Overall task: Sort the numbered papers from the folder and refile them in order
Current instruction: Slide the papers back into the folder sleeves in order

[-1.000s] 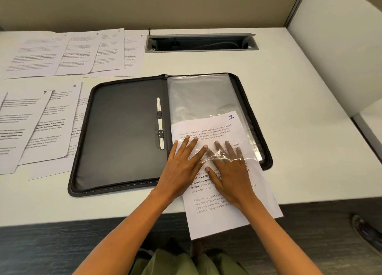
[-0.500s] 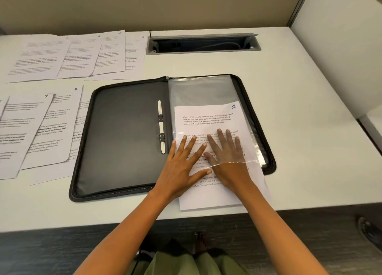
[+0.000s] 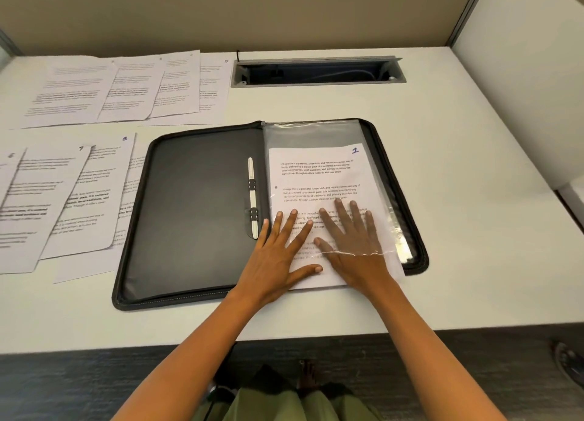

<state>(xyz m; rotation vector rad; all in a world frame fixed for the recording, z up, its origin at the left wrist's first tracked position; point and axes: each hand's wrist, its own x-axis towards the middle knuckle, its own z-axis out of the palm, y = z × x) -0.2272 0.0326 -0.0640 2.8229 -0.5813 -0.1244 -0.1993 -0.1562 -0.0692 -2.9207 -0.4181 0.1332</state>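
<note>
Black zippered folder (image 3: 196, 212) is lying open flat on the white desk (image 3: 458, 231), with a white pen (image 3: 252, 196) in the loop at the spine. The white printed sheet marked "1" in blue (image 3: 319, 180) is sitting mostly inside the clear plastic sleeve (image 3: 316, 133) on the folder's right half; its near edge is sticking out past the sleeve mouth, over the folder's near rim.

Left hand (image 3: 278, 256) is lying flat, fingers spread and straight, pressing on top of the plastic near the spine. Right hand (image 3: 350, 234) is flat too, with its fingers inside the sleeve under the plastic film, resting on the sheet. Neither hand is pinching anything.

Handling judgement: the sheet is light, thin and floppy, likely to buckle if pushed from the near edge alone. The plastic is slick and glossy but clingy, wrinkling near the right hand, so the paper may be catching at the sleeve corners. Best hold looks like flat palm friction on the sheet's face, pushing away from the body, while the other hand is pinning the sleeve. Alternatively, pinch the exposed near edge.

Remaining numbered white sheets (image 3: 66, 199) are spread on the desk's left, some overlapping; 6, 7 and 8 are readable. A further row of sheets (image 3: 126, 88) is lying at the back left, beside a grey cable tray (image 3: 316, 73).
</note>
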